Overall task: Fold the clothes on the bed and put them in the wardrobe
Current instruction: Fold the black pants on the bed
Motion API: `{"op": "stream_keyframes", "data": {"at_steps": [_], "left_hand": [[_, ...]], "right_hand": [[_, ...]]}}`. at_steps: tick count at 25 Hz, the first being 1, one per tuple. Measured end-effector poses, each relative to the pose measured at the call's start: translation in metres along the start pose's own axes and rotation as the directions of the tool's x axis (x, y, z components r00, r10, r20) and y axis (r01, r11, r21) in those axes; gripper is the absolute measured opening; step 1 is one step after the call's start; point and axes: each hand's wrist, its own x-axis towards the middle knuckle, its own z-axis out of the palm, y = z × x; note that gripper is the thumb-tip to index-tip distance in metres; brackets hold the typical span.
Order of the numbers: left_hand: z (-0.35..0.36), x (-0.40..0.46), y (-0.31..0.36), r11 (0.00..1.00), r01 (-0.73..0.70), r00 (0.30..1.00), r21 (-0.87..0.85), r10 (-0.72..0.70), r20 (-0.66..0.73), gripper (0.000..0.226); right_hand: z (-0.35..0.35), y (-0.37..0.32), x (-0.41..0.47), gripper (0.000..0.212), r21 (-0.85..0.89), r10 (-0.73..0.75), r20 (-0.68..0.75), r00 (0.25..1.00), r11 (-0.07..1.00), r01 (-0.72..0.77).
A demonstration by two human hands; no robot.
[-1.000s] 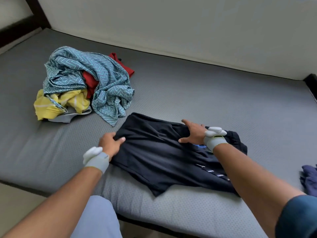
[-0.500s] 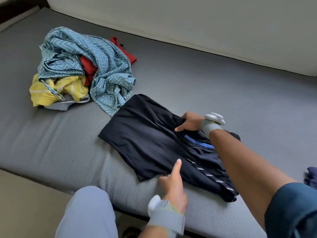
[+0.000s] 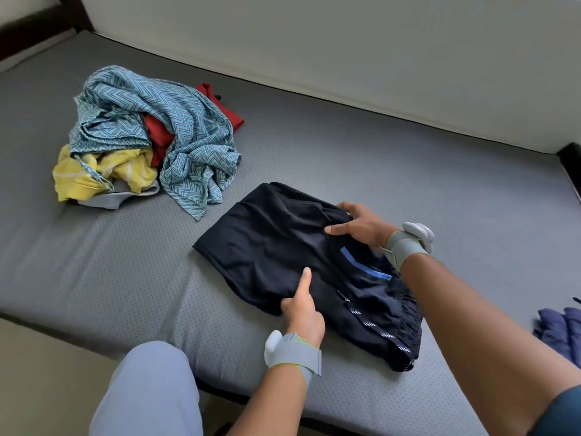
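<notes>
A dark navy garment (image 3: pixel 276 247) with a blue stripe and a zip lies half folded on the grey mattress (image 3: pixel 110 272). My left hand (image 3: pixel 302 306) grips its near edge, thumb on top of the cloth and fingers tucked under. My right hand (image 3: pixel 358 226) holds the far edge by the folded layer, thumb pressed on the fabric. To the back left sits a heap of unfolded clothes: a teal zigzag garment (image 3: pixel 188 133), a red one (image 3: pixel 157 133), a yellow one (image 3: pixel 94 174) and a grey piece (image 3: pixel 107 201).
Another dark blue cloth (image 3: pixel 559 328) shows at the right edge of the mattress. A pale wall (image 3: pixel 345 42) runs behind the bed. My knee in light trousers (image 3: pixel 147 391) is at the bed's front edge, with beige floor (image 3: pixel 47 372) to the left.
My left hand left the garment's left end and came to its near edge, taking hold there. The left end is now folded in. My right hand stayed at the far edge.
</notes>
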Motion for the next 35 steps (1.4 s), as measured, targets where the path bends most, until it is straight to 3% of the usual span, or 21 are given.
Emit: {"op": "stream_keyframes", "data": {"at_steps": [5,10,14,17,18,21,23,25,26,28,30,33,35], "left_hand": [[0.006,-0.019,0.003,0.983,-0.173,0.972,-0.068,0.181,0.147,0.085],[0.014,-0.074,-0.030,0.957,-0.284,0.894,0.056,0.243,0.377,0.045],[0.033,-0.144,-0.068,0.983,-0.155,0.907,0.095,0.104,0.408,0.044],[0.046,-0.189,-0.080,0.998,-0.040,0.870,0.046,0.012,0.492,0.092],[0.050,-0.197,-0.081,1.000,0.004,0.860,0.020,-0.014,0.509,0.098],[0.053,-0.191,-0.064,0.980,0.178,0.818,-0.087,-0.098,0.567,0.059],[0.040,-0.164,-0.037,0.972,0.206,0.802,-0.113,-0.101,0.588,0.064],[0.023,-0.106,-0.012,0.949,0.230,0.824,-0.213,-0.073,0.562,0.100],[0.009,-0.074,-0.003,0.934,0.198,0.868,-0.296,-0.028,0.495,0.106],[-0.026,-0.010,0.023,0.891,0.188,0.949,-0.413,-0.058,0.309,0.071],[-0.058,0.002,0.043,0.960,0.147,0.983,-0.238,-0.116,0.140,0.038],[-0.056,-0.002,0.046,1.000,-0.021,0.998,0.021,0.023,-0.058,0.051],[-0.044,-0.017,0.045,0.999,0.013,0.995,0.052,-0.008,-0.096,0.061]], "right_hand": [[-0.027,-0.002,-0.041,0.047,0.208,-0.182,-0.120,0.976,0.957,0.204],[-0.054,-0.003,-0.084,0.024,0.240,-0.217,-0.432,0.875,0.908,0.344],[-0.090,-0.004,-0.136,0.018,0.164,-0.198,-0.596,0.778,0.919,0.360],[-0.118,-0.019,-0.168,0.015,0.065,-0.239,-0.629,0.740,0.932,0.357],[-0.126,-0.028,-0.170,0.015,0.035,-0.254,-0.623,0.740,0.936,0.351],[-0.119,-0.066,-0.138,0.018,-0.188,-0.268,-0.506,0.820,0.962,0.199],[-0.079,-0.087,-0.092,0.025,-0.390,-0.258,-0.380,0.888,0.916,0.099],[-0.013,-0.086,-0.037,0.040,-0.526,-0.216,-0.295,0.931,0.850,0.031],[0.022,-0.079,-0.015,0.050,-0.622,-0.206,-0.249,0.946,0.783,0.007],[0.092,-0.067,0.016,0.059,-0.751,-0.222,-0.126,0.967,0.658,0.054],[0.121,-0.048,0.018,0.059,-0.772,-0.277,-0.062,0.959,0.622,0.130],[0.115,-0.017,0.009,0.059,-0.774,-0.368,-0.114,0.923,0.615,0.150],[0.087,0.008,-0.002,0.059,-0.718,-0.403,-0.266,0.876,0.689,0.099]]}}
